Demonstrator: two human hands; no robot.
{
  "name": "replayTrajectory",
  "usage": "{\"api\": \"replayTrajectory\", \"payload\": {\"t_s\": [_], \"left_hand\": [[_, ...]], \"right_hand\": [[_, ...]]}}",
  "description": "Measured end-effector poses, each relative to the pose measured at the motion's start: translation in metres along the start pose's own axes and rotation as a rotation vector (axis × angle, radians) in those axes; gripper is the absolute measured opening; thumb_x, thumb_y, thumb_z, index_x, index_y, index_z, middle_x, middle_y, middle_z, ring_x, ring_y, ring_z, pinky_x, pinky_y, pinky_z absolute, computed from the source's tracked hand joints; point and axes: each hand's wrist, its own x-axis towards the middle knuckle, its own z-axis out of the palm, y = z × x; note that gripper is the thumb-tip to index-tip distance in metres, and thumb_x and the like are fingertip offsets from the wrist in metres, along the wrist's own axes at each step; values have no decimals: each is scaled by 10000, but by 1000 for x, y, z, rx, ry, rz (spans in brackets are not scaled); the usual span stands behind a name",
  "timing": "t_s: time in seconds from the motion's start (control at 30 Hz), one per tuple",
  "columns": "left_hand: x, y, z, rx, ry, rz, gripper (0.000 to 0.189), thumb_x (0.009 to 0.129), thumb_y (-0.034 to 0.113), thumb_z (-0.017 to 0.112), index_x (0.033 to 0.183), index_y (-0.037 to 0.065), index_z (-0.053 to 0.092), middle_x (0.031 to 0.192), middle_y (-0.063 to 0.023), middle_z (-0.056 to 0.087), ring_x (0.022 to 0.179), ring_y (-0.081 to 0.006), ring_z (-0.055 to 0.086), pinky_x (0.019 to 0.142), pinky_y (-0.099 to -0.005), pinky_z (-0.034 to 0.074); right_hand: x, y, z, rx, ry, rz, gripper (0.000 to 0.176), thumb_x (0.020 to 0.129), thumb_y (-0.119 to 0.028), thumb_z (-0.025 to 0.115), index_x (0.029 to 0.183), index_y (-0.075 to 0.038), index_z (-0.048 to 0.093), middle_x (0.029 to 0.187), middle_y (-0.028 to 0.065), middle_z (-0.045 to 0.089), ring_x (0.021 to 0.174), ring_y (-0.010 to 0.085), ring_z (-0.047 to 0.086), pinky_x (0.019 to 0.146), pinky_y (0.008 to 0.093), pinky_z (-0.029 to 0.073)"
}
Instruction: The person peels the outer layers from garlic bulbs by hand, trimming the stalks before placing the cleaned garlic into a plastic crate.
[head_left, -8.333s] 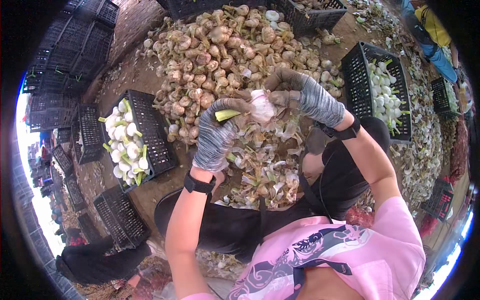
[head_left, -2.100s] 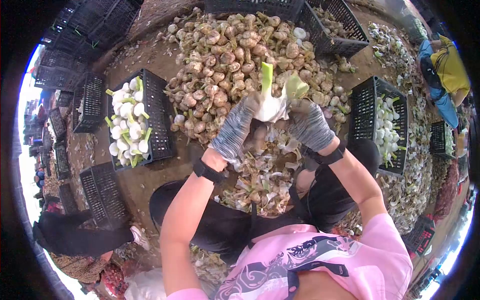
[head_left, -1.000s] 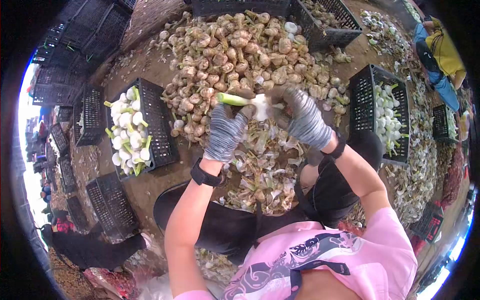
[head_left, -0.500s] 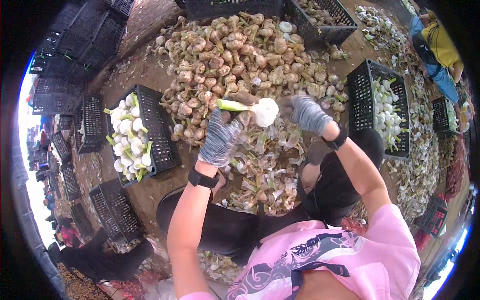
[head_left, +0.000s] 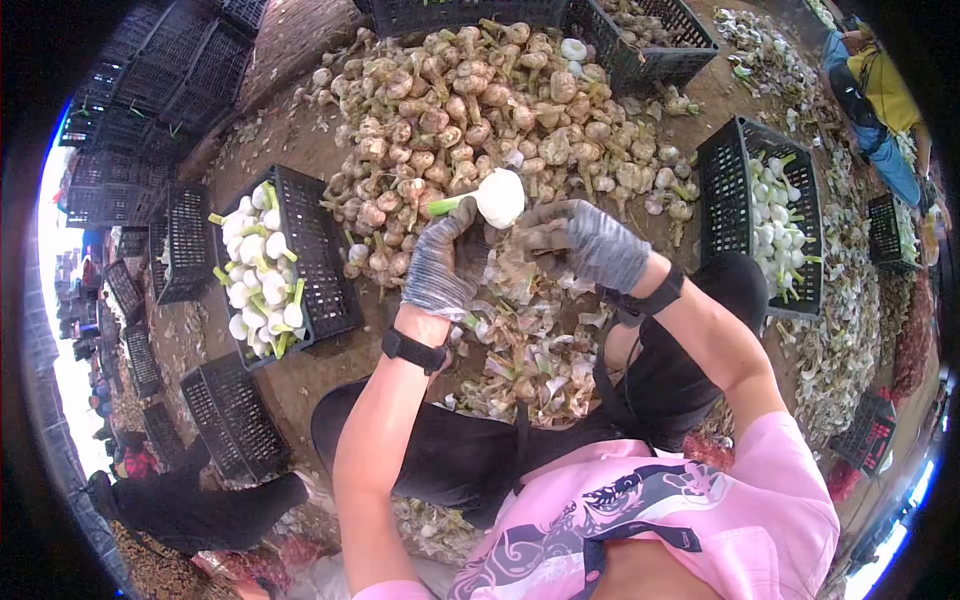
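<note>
Garlic bulb point(head_left: 500, 197) in left hand point(head_left: 440, 268), above heap point(head_left: 470, 90); black crate point(head_left: 318, 262) well apart.

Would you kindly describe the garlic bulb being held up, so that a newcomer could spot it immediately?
Find the big heap of unpeeled, brownish garlic on the ground. At its near edge, the gloved left hand holds up the peeled bulb by its green stalk. Unlike the dirty bulbs around it, it is clean white and held aloft.

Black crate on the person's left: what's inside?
White garlic bulbs with green stems pile at one end of the crate; the rest is bare mesh. Anything beneath them is covered.
</note>
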Motion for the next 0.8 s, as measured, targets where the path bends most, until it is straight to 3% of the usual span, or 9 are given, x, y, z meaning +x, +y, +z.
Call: {"api": "replayTrajectory", "payload": {"t_s": [0.13, 0.17, 0.3, 0.33, 0.4, 0.5, 0.57, 0.7, 0.8], "left_hand": [[6, -1, -10, -20, 103, 32, 223, 781, 76, 601, 990, 9, 562, 971, -70, 609, 877, -168, 586, 725, -257, 497], [7, -1, -10, -25, 102, 35, 223, 781, 76, 601, 990, 9, 562, 971, -70, 609, 877, -168, 586, 725, -257, 497], [11, -4, -12, 41, 178, 102, 166, 792, 70, 598, 948, 22, 571, 898, -61, 614, 786, -152, 598, 654, -231, 510], [12, -5, -10, 133, 197, 153, 153, 807, 86, 596, 943, 21, 571, 868, -57, 612, 742, -137, 601, 617, -219, 519], [9, -7, -6, 264, 169, 188, 165, 802, 93, 606, 943, 15, 569, 860, -53, 610, 724, -130, 594, 606, -217, 513], [12, -14, 2, 480, 212, 243, 191, 792, 97, 625, 942, 1, 555, 842, -32, 603, 684, -120, 580, 615, -220, 492], [23, -17, -15, 616, 275, 286, 240, 800, 73, 605, 1012, -11, 531, 869, -47, 600, 743, -129, 571, 663, -222, 471], [22, -10, -6, 500, 425, 292, 315, 812, 139, 592, 1100, 48, 503, 926, -52, 565, 765, -121, 545, 593, -255, 481], [26, -10, -16, 503, 314, 119, 339, 828, 132, 570, 1142, 44, 480, 973, -63, 557, 766, -137, 557, 604, -277, 486]], "right_hand": [[-6, -5, -23, 187, 56, -324, 278, 790, -186, 623, 960, 28, 571, 713, 33, 581, 562, 80, 534, 529, 199, 440], [-9, -17, -35, 193, -53, -237, 342, 798, -253, 614, 1010, 8, 554, 779, 58, 585, 620, 106, 557, 562, 216, 453], [24, 10, -54, -1291, 572, -368, 519, 777, -345, 606, 1203, -86, 463, 1063, 158, 547, 921, 259, 571, 742, 342, 468], [31, 20, -48, -1479, 686, -540, 583, 752, -264, 639, 1257, -88, 407, 1140, 206, 505, 1004, 308, 534, 824, 357, 437], [58, 41, -49, -629, 400, -581, 602, 746, -233, 673, 1252, -58, 399, 1161, 185, 508, 1031, 240, 527, 864, 341, 421], [63, 39, -27, -279, 107, -438, 526, 788, -233, 648, 1219, -31, 426, 1099, 103, 553, 991, 148, 524, 835, 287, 442], [69, 38, -29, 204, 87, -64, 341, 800, -162, 624, 1093, -33, 507, 959, 72, 588, 870, 146, 574, 719, 287, 504], [106, -10, -46, 650, 442, 210, 247, 834, -138, 521, 1044, -18, 471, 896, 108, 569, 709, 206, 585, 601, 321, 533], [142, -77, -60, 377, 414, -78, 243, 867, -205, 468, 1057, -55, 487, 806, 57, 535, 664, 190, 556, 610, 289, 523]]}}
